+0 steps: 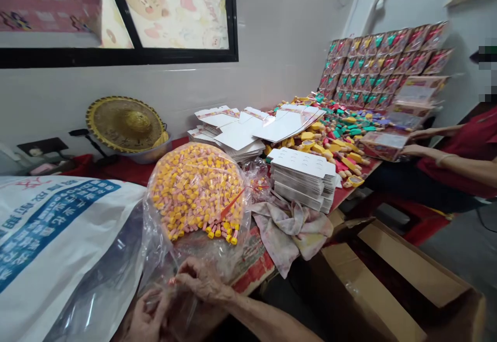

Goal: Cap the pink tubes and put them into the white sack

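Note:
A large clear plastic bag (155, 259) lies on the table, full of small yellow-and-pink striped pieces (194, 192); its loose edge spreads toward me. My right hand (204, 281) is closed in a pinch at the front of the bag, with a small orange-red piece (172, 281) at its fingertips. Below and to the left, my left hand (149, 313) has its fingers curled on crumpled clear plastic. Part of that hand is cut off by the frame's bottom edge. A red strip (233, 203) lies across the bag's right side.
A white woven sack (70, 249) fills the left. Right of the bag are a stained cloth (295, 228), stacked white cartons (301, 168) and a colourful pile (345, 140). An open cardboard box (349, 285) stands below the table's right edge. A co-worker (466, 161) handles packages.

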{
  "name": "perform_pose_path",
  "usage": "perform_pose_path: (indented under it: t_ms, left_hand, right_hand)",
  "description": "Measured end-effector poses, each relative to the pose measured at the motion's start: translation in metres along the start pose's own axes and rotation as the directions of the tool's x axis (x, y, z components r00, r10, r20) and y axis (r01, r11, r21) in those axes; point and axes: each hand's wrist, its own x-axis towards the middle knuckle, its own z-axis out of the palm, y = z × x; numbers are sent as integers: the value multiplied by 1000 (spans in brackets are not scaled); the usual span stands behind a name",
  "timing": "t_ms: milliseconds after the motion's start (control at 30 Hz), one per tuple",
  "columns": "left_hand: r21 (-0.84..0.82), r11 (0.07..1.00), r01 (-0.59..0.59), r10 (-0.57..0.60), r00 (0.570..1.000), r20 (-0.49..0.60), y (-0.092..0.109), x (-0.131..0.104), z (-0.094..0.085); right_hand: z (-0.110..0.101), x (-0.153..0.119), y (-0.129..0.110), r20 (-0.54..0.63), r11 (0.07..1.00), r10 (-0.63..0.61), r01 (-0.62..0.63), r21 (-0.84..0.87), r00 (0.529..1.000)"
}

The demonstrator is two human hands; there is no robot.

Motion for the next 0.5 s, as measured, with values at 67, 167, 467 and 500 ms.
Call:
perform_pose_path:
  t_ms: [67, 167, 467, 500]
  left_hand:
    - [-63, 996, 66, -66, 998, -11, 4, 6, -4]
    - [116, 992, 44, -54, 995, 84, 23, 9, -3]
    - [482, 667, -568, 288, 793, 536, -7, 18, 57]
    - [474, 637, -608, 310, 765, 564, -13, 23, 60]
  right_hand:
    - [-15, 0, -12, 25, 999, -47, 48, -18, 999]
    - [-32, -1, -28, 86, 980, -176, 183, -81, 981]
    - [-45, -20, 31, -142, 992, -67, 50, -120, 988]
    - [-48, -21, 39, -235, 987, -86, 50, -155, 968]
